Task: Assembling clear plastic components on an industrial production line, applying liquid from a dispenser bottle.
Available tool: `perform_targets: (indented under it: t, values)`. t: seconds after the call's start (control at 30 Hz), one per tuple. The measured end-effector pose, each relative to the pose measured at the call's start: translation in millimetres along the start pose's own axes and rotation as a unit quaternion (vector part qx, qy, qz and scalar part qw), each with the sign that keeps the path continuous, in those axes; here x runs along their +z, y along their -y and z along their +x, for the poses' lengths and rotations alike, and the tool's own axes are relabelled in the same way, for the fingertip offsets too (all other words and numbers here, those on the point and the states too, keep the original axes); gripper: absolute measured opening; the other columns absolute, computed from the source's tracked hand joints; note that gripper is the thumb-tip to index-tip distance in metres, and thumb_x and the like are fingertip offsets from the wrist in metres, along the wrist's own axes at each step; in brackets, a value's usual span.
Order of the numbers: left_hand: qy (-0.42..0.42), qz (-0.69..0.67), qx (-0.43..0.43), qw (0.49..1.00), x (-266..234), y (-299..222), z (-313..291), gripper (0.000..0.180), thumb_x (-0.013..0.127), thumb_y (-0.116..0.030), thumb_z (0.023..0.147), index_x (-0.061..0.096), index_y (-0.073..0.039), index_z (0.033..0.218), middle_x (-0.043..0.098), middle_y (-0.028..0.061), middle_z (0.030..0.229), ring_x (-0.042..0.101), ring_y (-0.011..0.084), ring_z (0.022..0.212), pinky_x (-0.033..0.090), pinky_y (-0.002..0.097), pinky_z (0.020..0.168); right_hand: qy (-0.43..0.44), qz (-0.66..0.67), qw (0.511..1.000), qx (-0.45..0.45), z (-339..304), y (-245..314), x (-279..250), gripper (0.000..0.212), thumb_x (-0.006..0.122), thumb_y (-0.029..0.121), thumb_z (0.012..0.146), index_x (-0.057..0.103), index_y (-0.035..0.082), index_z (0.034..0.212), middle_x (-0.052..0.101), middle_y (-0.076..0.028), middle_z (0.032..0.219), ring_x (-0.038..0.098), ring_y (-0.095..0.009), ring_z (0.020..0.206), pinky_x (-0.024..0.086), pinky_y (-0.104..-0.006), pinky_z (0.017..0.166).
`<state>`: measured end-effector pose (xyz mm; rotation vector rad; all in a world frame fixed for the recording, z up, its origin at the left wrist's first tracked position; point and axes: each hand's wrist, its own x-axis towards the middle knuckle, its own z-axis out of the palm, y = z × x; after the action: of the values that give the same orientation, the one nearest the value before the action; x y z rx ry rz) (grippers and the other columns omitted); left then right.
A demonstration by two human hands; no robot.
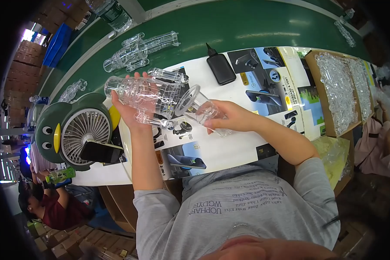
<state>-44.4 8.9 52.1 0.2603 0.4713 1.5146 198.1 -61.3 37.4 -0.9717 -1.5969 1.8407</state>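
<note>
My left hand [132, 110] grips a clear plastic bottle-shaped piece [138, 93], held sideways above the white printed sheet [229, 143]. My right hand [227, 117] holds a smaller clear plastic cup-like part [199, 108], its round mouth turned toward the end of the piece in my left hand. The two clear parts nearly touch; whether they are joined I cannot tell. Another clear tube-shaped part [167, 76] lies just behind the left hand.
Several clear assembled pieces [138, 52] lie on the green conveyor belt [247, 26]. A black squeeze bottle [220, 67] lies on the sheet. A penguin-shaped desk fan [78, 130] and a phone [100, 151] stand at left. A cardboard box of clear parts [340, 91] sits at right. Another person [52, 203] sits at lower left.
</note>
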Motion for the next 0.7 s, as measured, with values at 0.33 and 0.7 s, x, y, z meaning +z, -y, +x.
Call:
perform_targets:
  t: [0.33, 0.7]
  values:
    - [0.083, 0.000, -0.014, 0.996, 6.0, 4.9, -10.1, 0.052, 0.043, -0.047, 0.084, 0.043, -0.004, 0.113, 0.048, 0.0154, 0.110, 0.046, 0.0327, 0.105, 0.039, 0.0471, 0.089, 0.096, 0.085, 0.989, 0.078, 6.1, -9.3, -2.0, 0.030, 0.058, 0.026, 0.085, 0.052, 0.001, 0.101, 0.059, -0.005, 0.078, 0.059, -0.012, 0.071, 0.046, -0.0243, 0.064]
    - [0.147, 0.001, -0.012, 0.989, -2.9, 6.0, -10.0, 0.054, 0.053, -0.043, 0.079, 0.042, -0.005, 0.117, 0.048, 0.0155, 0.111, 0.046, 0.0327, 0.107, 0.038, 0.0457, 0.094, 0.120, 0.087, 0.985, 0.090, 4.2, -4.9, -1.8, 0.031, 0.057, 0.024, 0.086, 0.050, -0.001, 0.103, 0.058, -0.006, 0.079, 0.059, -0.012, 0.069, 0.048, -0.0246, 0.063]
